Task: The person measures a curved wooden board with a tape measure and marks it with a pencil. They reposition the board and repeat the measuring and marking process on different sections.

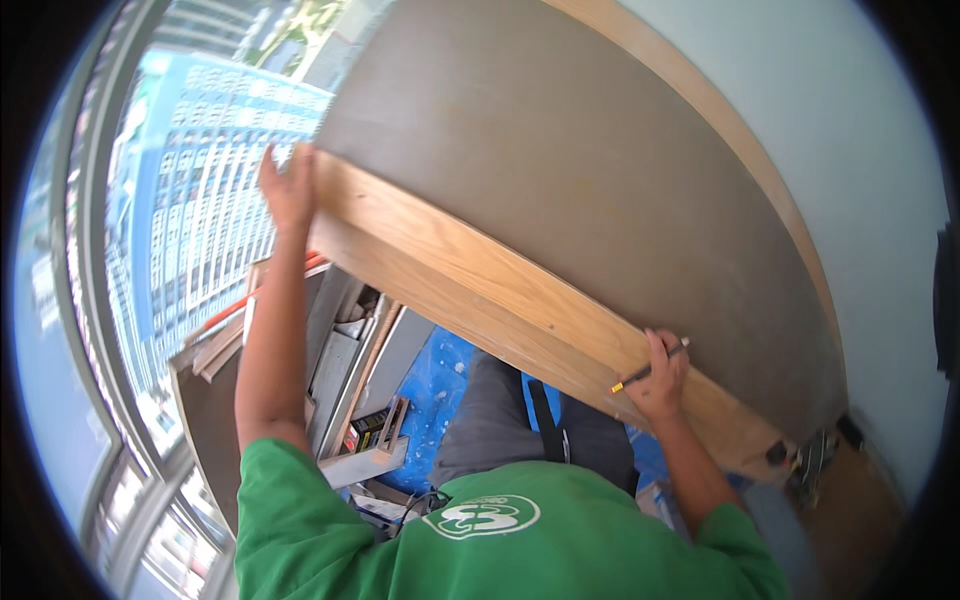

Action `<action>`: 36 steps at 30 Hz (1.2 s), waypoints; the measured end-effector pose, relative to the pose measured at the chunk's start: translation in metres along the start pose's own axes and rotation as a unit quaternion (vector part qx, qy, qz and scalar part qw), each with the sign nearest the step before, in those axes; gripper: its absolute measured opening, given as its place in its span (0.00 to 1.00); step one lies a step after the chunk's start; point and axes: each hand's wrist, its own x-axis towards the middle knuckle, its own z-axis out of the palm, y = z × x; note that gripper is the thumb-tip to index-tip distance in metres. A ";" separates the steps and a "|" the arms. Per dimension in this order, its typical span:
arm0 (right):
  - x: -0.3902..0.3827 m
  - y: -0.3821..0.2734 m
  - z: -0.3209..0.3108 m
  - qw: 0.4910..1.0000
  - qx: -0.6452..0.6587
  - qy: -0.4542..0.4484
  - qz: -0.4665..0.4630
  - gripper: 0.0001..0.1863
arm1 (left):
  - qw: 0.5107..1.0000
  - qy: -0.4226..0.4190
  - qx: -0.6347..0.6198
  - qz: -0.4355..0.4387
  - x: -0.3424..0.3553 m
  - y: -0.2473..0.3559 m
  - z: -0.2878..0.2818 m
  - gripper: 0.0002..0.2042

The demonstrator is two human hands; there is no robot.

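Note:
A long light-wood board (480,253) with an angled, L-like section runs from upper left to lower right in front of me, along the lower edge of a large grey-brown panel (560,130). At its upper left end my left hand (290,192) grips the board, one finger stretched up off it. Closer to the board's lower right part, my right hand (662,378) is closed around a dark pencil (640,376) with a yellow end. That hand also rests against the board's edge; some of its fingers are hidden.
A window (110,250) fills the left side. Below it are stacked wood offcuts (345,350) and a small box (368,428). Blue sheeting (440,375) covers the floor. A pale wall (850,150) stands at right, with a dark metal tool (812,465) near the board's lower end.

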 end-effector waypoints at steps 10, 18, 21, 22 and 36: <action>-0.001 0.006 0.013 0.999 0.013 0.003 0.035 0.53 | 0.965 -0.019 -0.148 -0.214 0.011 -0.004 0.001 0.26; 0.009 0.003 0.013 0.998 0.067 0.021 -0.006 0.52 | 0.968 0.021 -0.169 -0.186 0.028 -0.015 -0.022 0.19; 0.013 0.002 0.007 0.997 0.070 0.025 0.009 0.51 | 0.972 0.021 -0.172 -0.159 0.027 0.012 -0.027 0.18; 0.014 0.000 0.007 0.997 0.070 0.027 0.003 0.51 | 0.973 0.024 -0.173 -0.153 0.029 0.006 -0.027 0.18; 0.003 0.005 0.004 0.997 0.069 -0.018 0.003 0.51 | 0.958 0.020 -0.178 -0.224 -0.018 -0.018 -0.028 0.25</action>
